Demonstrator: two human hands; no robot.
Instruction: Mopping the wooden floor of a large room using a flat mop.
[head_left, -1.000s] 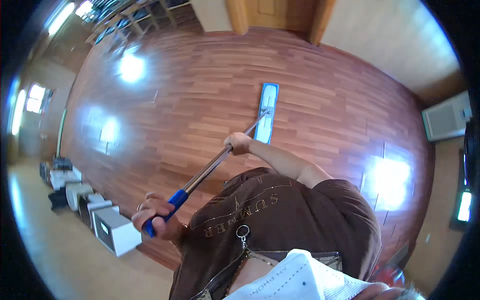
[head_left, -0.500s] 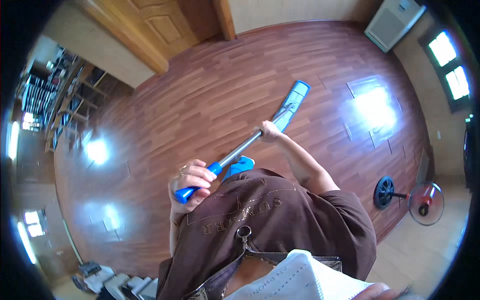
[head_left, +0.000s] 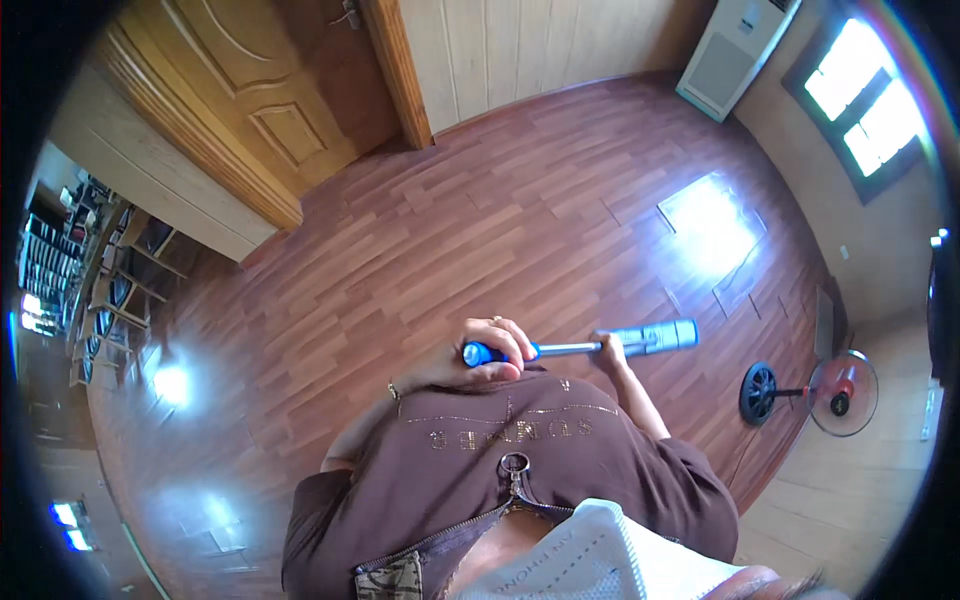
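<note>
A flat mop lies across in front of my chest, its steel pole (head_left: 568, 349) running almost level from left to right. My left hand (head_left: 498, 347) is wrapped round the blue grip at the pole's upper end, and the grip's round tip pokes out on the left. Farther down the pole, my right hand (head_left: 608, 353) is closed round it, close to the mop head (head_left: 662, 338). That head is a long, light-blue pad, over the wood floor to the right. Whether its underside touches the floor cannot be made out.
A standing fan (head_left: 762, 392) with a round black base is at the right. Wooden chairs (head_left: 128, 265) line the far left. A brown door (head_left: 285, 110) and a white floor-standing air conditioner (head_left: 735, 60) stand at the back. Wood-plank flooring (head_left: 430, 260) spreads ahead.
The mop head has swung right and nearer to me, so the pole now lies nearly level. My left hand has moved right and forward; my right hand moved right and closer. The view has shifted.
</note>
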